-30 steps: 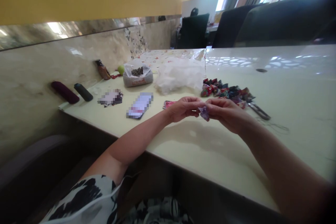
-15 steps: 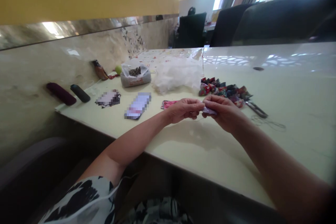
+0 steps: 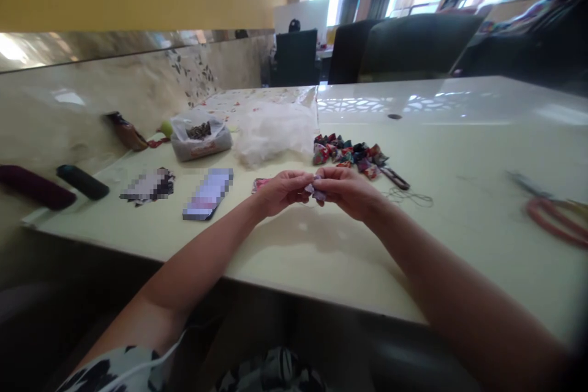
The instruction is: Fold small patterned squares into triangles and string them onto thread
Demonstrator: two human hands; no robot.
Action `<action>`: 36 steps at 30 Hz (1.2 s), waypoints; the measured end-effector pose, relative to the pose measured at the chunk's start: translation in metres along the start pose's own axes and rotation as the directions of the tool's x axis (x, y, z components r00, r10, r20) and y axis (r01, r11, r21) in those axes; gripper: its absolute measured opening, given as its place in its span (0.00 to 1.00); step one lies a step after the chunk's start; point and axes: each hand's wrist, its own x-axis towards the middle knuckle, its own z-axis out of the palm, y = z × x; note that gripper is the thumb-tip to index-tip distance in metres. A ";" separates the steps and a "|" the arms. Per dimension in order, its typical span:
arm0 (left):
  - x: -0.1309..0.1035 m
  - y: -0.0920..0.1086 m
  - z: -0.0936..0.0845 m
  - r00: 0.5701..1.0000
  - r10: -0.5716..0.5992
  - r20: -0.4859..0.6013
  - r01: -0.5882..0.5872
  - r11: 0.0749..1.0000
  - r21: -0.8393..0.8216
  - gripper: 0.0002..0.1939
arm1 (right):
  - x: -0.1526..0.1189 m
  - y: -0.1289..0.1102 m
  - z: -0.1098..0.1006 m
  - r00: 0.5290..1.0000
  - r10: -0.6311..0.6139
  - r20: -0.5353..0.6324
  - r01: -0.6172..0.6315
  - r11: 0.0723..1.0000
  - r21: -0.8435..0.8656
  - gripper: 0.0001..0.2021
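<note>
Both my hands meet above the table, fingertips pinched together on a small piece of pale lilac fabric (image 3: 316,191). My left hand (image 3: 285,188) grips its left side, and my right hand (image 3: 344,187) grips its right side. Most of the fabric is hidden by the fingers. A pink patterned cloth piece (image 3: 260,184) lies partly behind my left hand. Just beyond my right hand sits a heap of small patterned fabric pieces (image 3: 351,153), with thread snips (image 3: 395,179) beside it. Loose thread (image 3: 411,197) curls on the table near the snips.
Large red-handled scissors (image 3: 551,211) lie at the right. A clear plastic bag of white stuffing (image 3: 275,131) and an open bag (image 3: 201,142) stand farther back. A phone (image 3: 209,194), dark scraps (image 3: 149,186), a green thread spool (image 3: 82,182) and a maroon one (image 3: 34,186) are on the left.
The view has turned right, bringing the red-handled scissors into sight. My hands stay together on the fabric, which now looks more crumpled between the fingers.
</note>
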 end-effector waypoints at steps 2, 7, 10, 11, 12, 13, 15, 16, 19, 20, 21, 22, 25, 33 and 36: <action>-0.001 0.001 0.000 1.000 -0.006 0.025 0.006 1.000 0.005 0.23 | 0.000 0.000 0.003 0.999 -0.013 -0.033 0.015 0.999 0.034 0.19; -0.003 0.005 0.002 0.997 -0.043 0.071 0.041 0.999 0.030 0.19 | 0.001 0.001 0.005 0.996 -0.037 -0.076 0.042 0.997 0.068 0.18; -0.002 0.005 0.001 0.999 0.002 0.047 -0.003 1.000 0.023 0.16 | 0.001 0.001 0.003 0.999 0.002 -0.044 0.000 0.998 0.055 0.19; -0.002 0.005 0.001 0.999 0.018 0.032 -0.018 1.000 0.016 0.15 | 0.001 0.001 0.002 0.999 0.015 -0.035 -0.013 0.999 0.050 0.19; -0.001 0.004 0.001 0.999 0.031 0.016 -0.031 0.999 0.010 0.14 | 0.001 0.000 0.001 0.999 0.022 -0.028 -0.021 0.999 0.044 0.19; -0.001 0.004 0.000 0.999 0.043 -0.002 -0.043 0.999 0.005 0.14 | 0.002 0.000 0.000 0.999 0.025 -0.023 -0.024 0.999 0.036 0.19; 0.000 0.003 0.000 0.997 0.063 -0.037 -0.062 0.998 0.007 0.13 | 0.002 0.000 -0.002 1.000 0.021 -0.015 -0.021 1.000 0.018 0.19; 0.001 0.002 -0.001 0.996 0.071 -0.052 -0.070 0.997 0.012 0.13 | 0.002 0.000 -0.003 1.000 0.020 -0.011 -0.020 1.000 0.009 0.18; 0.003 -0.001 0.000 0.993 0.081 -0.088 -0.078 0.996 0.044 0.15 | 0.003 0.001 -0.002 1.000 0.020 -0.009 -0.020 1.000 -0.002 0.17; 0.003 -0.002 0.000 0.992 0.085 -0.098 -0.079 0.995 0.064 0.16 | 0.003 0.002 -0.002 1.000 0.016 -0.020 -0.016 1.000 0.002 0.17; 0.004 -0.004 0.000 0.990 0.092 -0.109 -0.082 0.993 0.085 0.17 | 0.004 0.002 -0.001 0.999 0.011 -0.034 -0.011 1.000 0.006 0.16; 0.004 -0.005 0.001 0.988 0.100 -0.120 -0.087 0.991 0.105 0.18 | 0.004 0.003 0.000 0.999 0.006 -0.049 -0.006 1.000 0.011 0.16; 0.005 -0.007 0.001 0.985 0.113 -0.132 -0.097 0.988 0.121 0.18 | 0.005 0.003 0.001 0.997 -0.005 -0.078 0.006 1.000 0.013 0.14; 0.002 -0.002 0.001 0.996 0.043 -0.084 -0.040 0.998 0.045 0.17 | 0.005 0.002 -0.002 0.996 -0.035 -0.084 0.036 0.999 0.009 0.13; 0.002 -0.001 0.001 0.995 0.038 -0.087 -0.033 0.998 0.059 0.19 | 0.004 0.002 -0.002 0.997 -0.024 -0.078 0.026 1.000 0.018 0.15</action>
